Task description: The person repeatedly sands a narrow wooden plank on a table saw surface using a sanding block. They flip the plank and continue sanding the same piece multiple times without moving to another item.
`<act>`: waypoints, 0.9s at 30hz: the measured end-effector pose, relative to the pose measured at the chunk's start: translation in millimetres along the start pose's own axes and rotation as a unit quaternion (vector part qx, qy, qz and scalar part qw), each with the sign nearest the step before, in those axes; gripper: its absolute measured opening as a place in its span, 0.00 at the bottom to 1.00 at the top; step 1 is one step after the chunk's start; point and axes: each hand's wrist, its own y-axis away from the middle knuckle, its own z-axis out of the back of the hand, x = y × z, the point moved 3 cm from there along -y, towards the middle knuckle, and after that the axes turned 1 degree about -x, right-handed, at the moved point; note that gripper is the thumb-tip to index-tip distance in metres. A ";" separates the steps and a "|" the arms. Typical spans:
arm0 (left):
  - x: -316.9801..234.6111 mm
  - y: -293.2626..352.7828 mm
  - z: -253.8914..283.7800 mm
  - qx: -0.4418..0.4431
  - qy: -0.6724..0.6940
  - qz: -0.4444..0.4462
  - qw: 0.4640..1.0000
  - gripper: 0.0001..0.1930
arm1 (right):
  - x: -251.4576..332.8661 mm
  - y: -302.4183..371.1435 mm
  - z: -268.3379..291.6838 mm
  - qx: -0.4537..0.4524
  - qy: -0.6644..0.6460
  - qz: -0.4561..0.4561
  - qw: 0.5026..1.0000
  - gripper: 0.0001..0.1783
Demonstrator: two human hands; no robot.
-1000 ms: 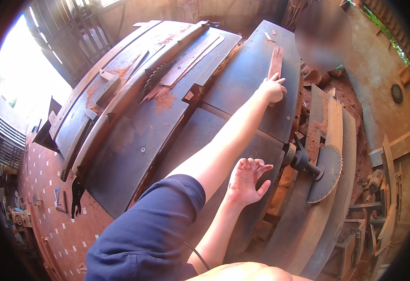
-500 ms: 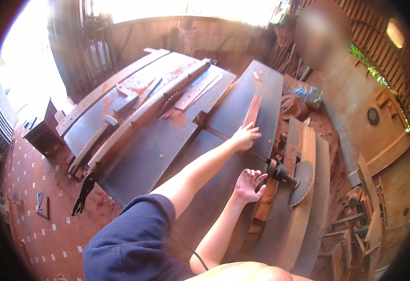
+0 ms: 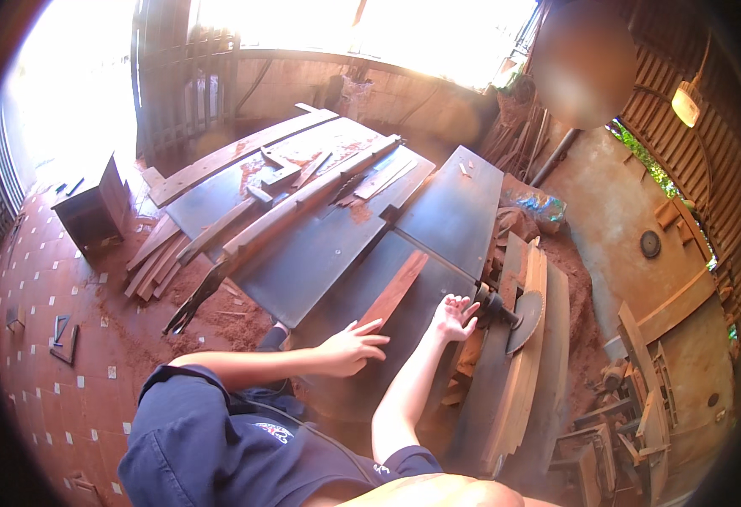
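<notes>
My left hand [image 3: 352,349] holds the near end of a flat reddish wooden strip [image 3: 397,287], with some fingers stretched past its edge. The strip lies slantwise over the dark metal tabletop [image 3: 336,245], its far end pointing up and to the right. To the right, my right hand [image 3: 453,319] is raised with the palm turned up and loosely curled fingers apart; nothing is in it. Close beside that hand is a black shaft [image 3: 495,304] carrying a round toothed saw blade [image 3: 526,323]. Whether the blade is turning I cannot tell.
A long wooden fence [image 3: 303,198] crosses the machine table, with offcuts and sawdust around it. Boards [image 3: 514,397] lie right of the blade. Timber is piled at left [image 3: 152,264] and lower right [image 3: 641,406]. A person [image 3: 586,68] is at the upper right.
My left hand has come back toward my body and leftward, bringing the wooden strip with it. The right hand stays raised near the shaft. The view has shifted somewhat.
</notes>
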 end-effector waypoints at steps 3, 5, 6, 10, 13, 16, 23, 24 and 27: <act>-36.4 71.9 3.2 -0.001 0.036 0.002 0.999 0.22 | -3.2 8.7 -2.6 -0.012 -0.037 -0.011 0.999 0.24; -58.5 100.1 8.0 0.012 0.051 0.001 0.999 0.21 | -6.6 13.3 -1.8 -0.024 -0.047 -0.011 0.999 0.25; -63.4 111.8 8.9 0.020 0.057 -0.001 0.998 0.21 | -5.0 13.2 -0.8 -0.027 -0.048 -0.010 0.998 0.25; -65.3 125.1 13.8 0.019 0.086 0.003 0.996 0.19 | -9.7 13.2 7.0 -0.019 -0.030 -0.039 0.999 0.24; -68.0 128.7 16.1 0.008 0.082 -0.004 0.997 0.18 | -13.9 16.3 3.2 -0.034 -0.017 -0.038 0.999 0.24; -71.1 131.2 11.1 -0.006 0.095 -0.023 0.995 0.17 | -6.3 18.0 -4.0 -0.034 -0.019 -0.031 0.999 0.24; -66.0 132.0 10.6 -0.028 0.128 -0.020 0.991 0.18 | -14.6 21.2 -4.5 -0.056 -0.002 -0.030 0.998 0.24; -65.7 132.5 10.9 -0.025 0.133 -0.021 0.991 0.18 | -13.2 22.3 -1.7 -0.055 -0.003 -0.030 0.998 0.24; -66.4 128.2 11.6 -0.029 0.146 -0.033 0.988 0.18 | -10.2 16.0 -2.9 -0.035 -0.003 -0.032 0.999 0.24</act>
